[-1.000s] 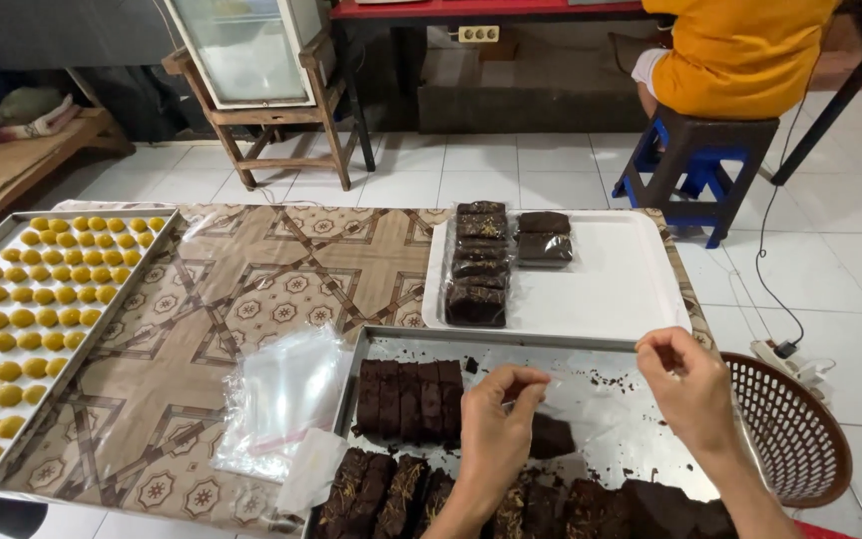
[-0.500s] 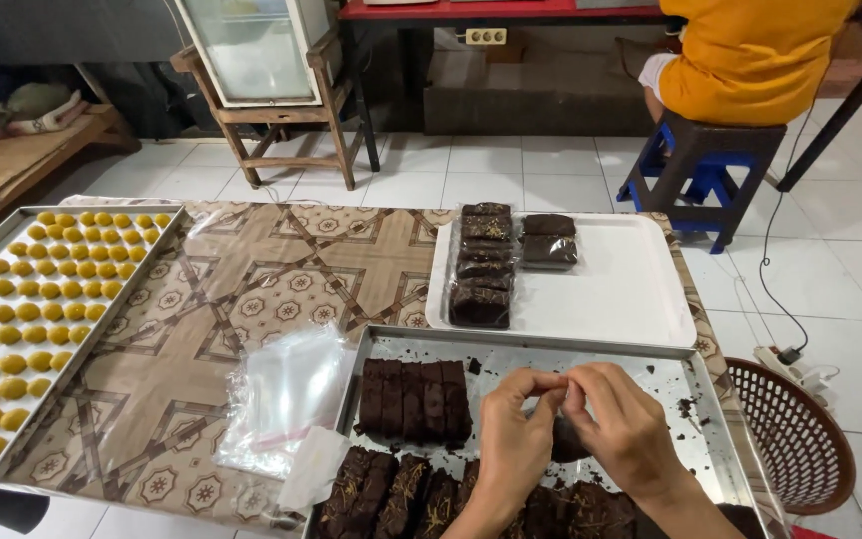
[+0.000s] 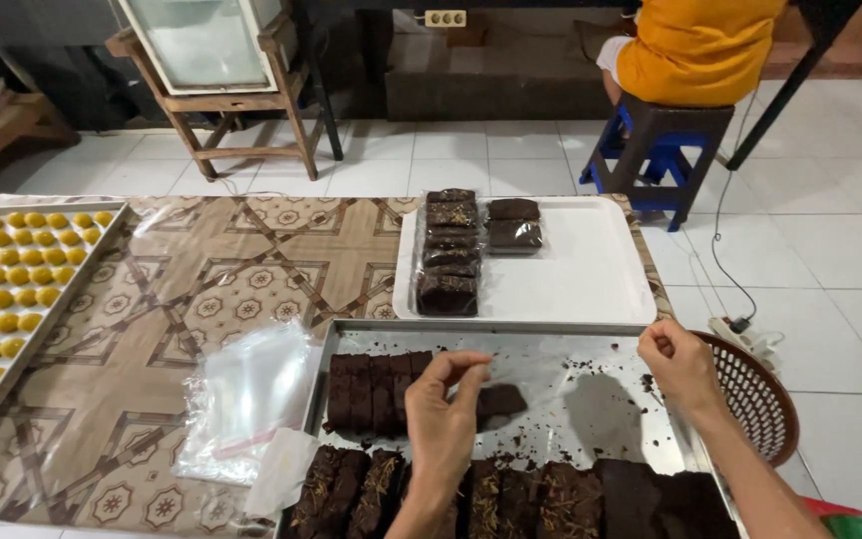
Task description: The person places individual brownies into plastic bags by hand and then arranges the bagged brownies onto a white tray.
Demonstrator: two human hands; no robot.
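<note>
Fingers (image 3: 463, 367) of the left hand (image 3: 441, 424) were pinched narrow in the head view, tips together just above a loose brownie piece (image 3: 499, 401) on the steel tray (image 3: 591, 364); whether they gripped anything could not be told. Left of them sat a block of cut brownie slices (image 3: 371, 389), and further left a stack of clear plastic bags (image 3: 246, 399) lay on the desk (image 3: 152, 299). The right hand (image 3: 678, 364) was curled shut at the tray's far edge, apparently empty. Beyond the fingers, wrapped brownies (image 3: 449, 255) stood on a white tray (image 3: 591, 269). Judging by this, a piece was being picked for bagging; closing on it gently seemed called for.
</note>
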